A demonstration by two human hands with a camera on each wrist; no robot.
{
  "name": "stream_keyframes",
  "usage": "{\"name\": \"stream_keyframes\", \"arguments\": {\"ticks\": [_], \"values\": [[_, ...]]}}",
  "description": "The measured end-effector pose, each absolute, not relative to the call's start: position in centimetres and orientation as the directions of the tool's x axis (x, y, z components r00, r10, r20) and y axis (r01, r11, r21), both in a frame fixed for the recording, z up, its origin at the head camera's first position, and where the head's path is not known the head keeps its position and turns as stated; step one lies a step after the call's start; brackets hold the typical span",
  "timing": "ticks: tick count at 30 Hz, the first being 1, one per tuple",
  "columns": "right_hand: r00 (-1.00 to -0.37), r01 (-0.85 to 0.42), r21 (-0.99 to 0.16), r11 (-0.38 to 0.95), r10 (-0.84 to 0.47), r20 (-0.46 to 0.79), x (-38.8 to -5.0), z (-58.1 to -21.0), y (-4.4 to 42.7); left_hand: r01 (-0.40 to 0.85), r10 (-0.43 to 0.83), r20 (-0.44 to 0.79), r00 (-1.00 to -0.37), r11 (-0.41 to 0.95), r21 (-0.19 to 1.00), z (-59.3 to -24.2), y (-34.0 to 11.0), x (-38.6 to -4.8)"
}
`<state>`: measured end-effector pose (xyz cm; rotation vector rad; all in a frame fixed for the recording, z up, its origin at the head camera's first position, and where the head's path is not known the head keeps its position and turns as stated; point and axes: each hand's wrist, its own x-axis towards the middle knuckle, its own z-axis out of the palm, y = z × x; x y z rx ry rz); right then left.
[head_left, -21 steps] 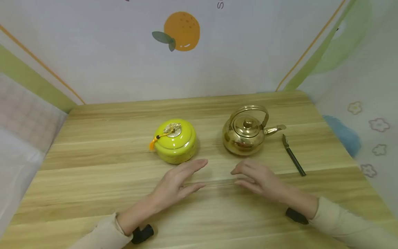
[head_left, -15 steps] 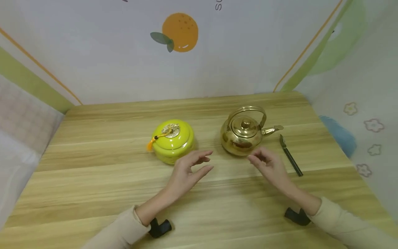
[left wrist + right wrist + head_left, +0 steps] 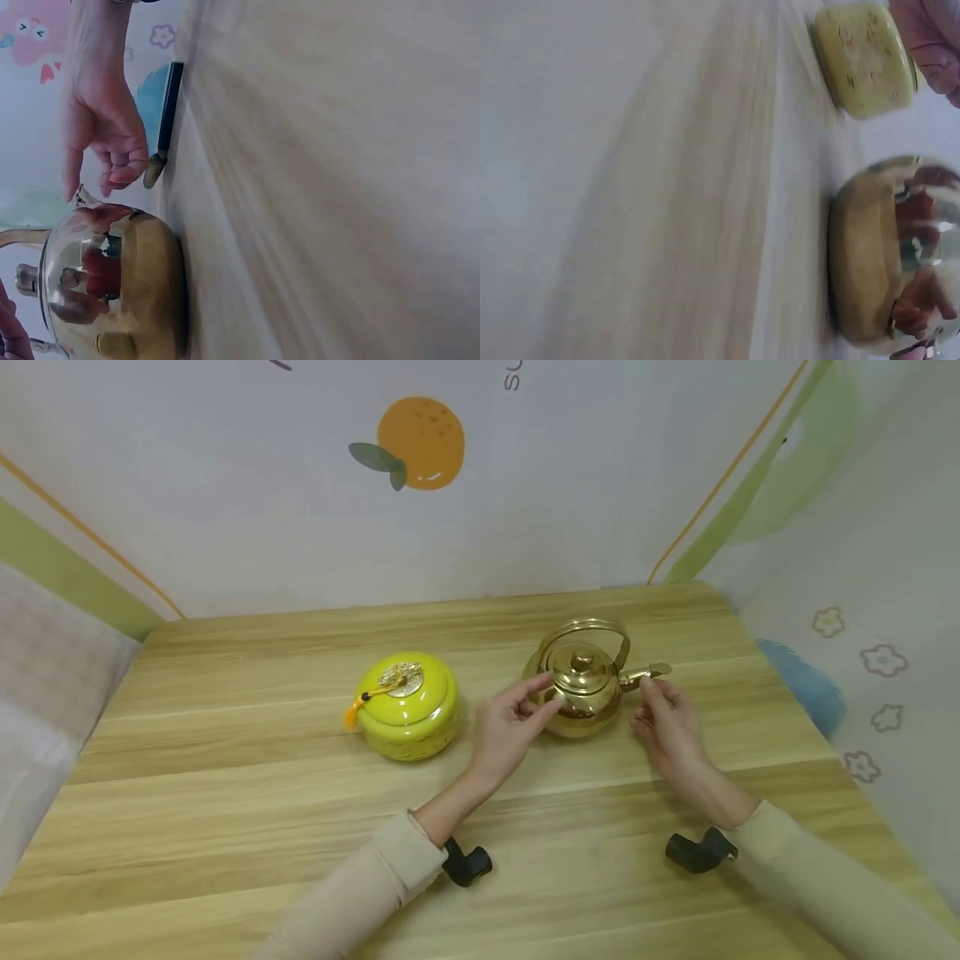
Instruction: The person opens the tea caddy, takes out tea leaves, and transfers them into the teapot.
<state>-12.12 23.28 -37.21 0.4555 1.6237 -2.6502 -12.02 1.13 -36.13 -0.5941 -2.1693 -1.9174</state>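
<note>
the teapot (image 3: 586, 687) has been neared by left hand (image 3: 505, 727) and right hand (image 3: 675, 731), both relaxed; no grip seems made yet.

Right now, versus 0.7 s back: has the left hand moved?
Yes: in the head view the left hand has gone right and forward, from in front of the yellow lidded jar to the near-left side of the gold teapot.

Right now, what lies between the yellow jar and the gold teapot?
In the head view, the left hand shows between the yellow jar and the gold teapot, with bare tabletop beside it; no other object shows there.
</note>
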Motion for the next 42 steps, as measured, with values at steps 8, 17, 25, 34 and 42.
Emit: {"name": "stream_keyframes", "arguments": {"ticks": [8, 17, 25, 34, 42], "values": [[-0.943, 0.197, -0.905, -0.377, 0.180, -0.280, -14.0, -37.8, 23.0, 0.499, 0.175, 0.471, -0.865, 0.196, 0.844, -35.4, 3.3, -13.9], [-0.944, 0.196, -0.921, -0.337, 0.189, -0.270, -14.4, -38.1, 22.5, 0.522, 0.156, 0.501, -0.851, 0.351, 0.777, -34.9, 4.7, -15.0], [-0.956, 0.155, -0.935, -0.317, 0.189, -0.223, -14.5, -38.3, 22.7, 0.485, 0.175, 0.453, -0.874, 0.384, 0.786, -34.7, 5.3, -15.6], [-0.956, 0.143, -0.933, -0.331, 0.197, -0.217, -14.5, -38.5, 22.8, 0.489, 0.164, 0.467, -0.869, 0.434, 0.757, -35.0, 5.8, -15.9], [-0.956, 0.141, -0.932, -0.333, 0.200, -0.216, -14.3, -38.7, 23.1, 0.532, 0.163, 0.517, -0.840, 0.432, 0.728, -35.2, 6.0, -15.8]]}}
